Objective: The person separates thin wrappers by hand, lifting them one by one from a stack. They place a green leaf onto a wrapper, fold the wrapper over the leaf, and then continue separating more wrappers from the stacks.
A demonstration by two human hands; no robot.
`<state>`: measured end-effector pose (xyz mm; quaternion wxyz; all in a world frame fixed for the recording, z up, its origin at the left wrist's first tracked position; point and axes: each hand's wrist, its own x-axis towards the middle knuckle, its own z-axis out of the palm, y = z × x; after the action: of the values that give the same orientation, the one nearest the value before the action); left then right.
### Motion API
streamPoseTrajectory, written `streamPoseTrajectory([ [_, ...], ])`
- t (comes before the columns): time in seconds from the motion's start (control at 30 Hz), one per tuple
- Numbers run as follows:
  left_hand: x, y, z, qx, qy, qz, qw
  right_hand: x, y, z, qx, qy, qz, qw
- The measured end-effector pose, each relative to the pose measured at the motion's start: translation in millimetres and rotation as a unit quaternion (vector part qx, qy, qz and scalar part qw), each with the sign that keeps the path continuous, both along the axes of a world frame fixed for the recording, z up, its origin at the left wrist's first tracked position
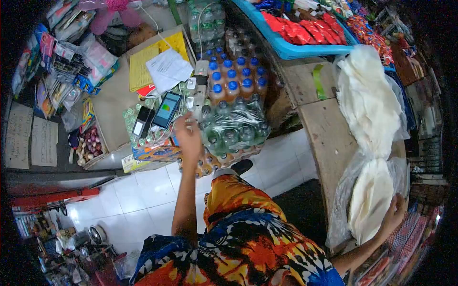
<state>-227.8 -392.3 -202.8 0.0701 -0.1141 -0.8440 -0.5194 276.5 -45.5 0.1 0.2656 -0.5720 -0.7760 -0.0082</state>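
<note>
- The left hand (188, 136) is reaching out toward 11 o'clock, its fingers loosely apart and holding nothing, just beside a phone (166, 109) with a lit screen
- The phone is lying on wrapped packs of bottles (234, 125), near blue-capped bottles (234, 76) at 12 o'clock
- The right hand (393, 214) is pressing on a clear bag of white flat crackers (369, 200) at 4 o'clock, fingers spread on its edge
- The bag is sitting on a wooden table (324, 133), under another white pile (367, 100) at 2 o'clock
</note>
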Motion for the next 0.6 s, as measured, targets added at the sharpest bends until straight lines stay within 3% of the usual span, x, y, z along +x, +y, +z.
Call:
streamPoseTrajectory([
  [0.07, -35, -56, -61, -0.237, 0.116, 0.116, 0.958, -7, -4, 5, -0.010, 0.005, 0.014, 1.000],
  [0.1, -48, -71, -76, -0.237, 0.116, 0.114, 0.958, -10, -5, 7, -0.016, 0.015, 0.027, 0.999],
  [0.17, -66, -84, -94, -0.334, 0.072, 0.239, 0.909, -7, -6, 8, -0.010, 0.007, 0.015, 1.000],
  [0.27, -87, -82, -104, -0.344, 0.147, 0.203, 0.905, 8, -5, 3, -0.010, -0.013, 0.002, 1.000],
  [0.6, -90, -76, -103, -0.422, 0.103, 0.193, 0.880, 33, -6, -6, -0.047, 0.026, -0.015, 0.998],
])
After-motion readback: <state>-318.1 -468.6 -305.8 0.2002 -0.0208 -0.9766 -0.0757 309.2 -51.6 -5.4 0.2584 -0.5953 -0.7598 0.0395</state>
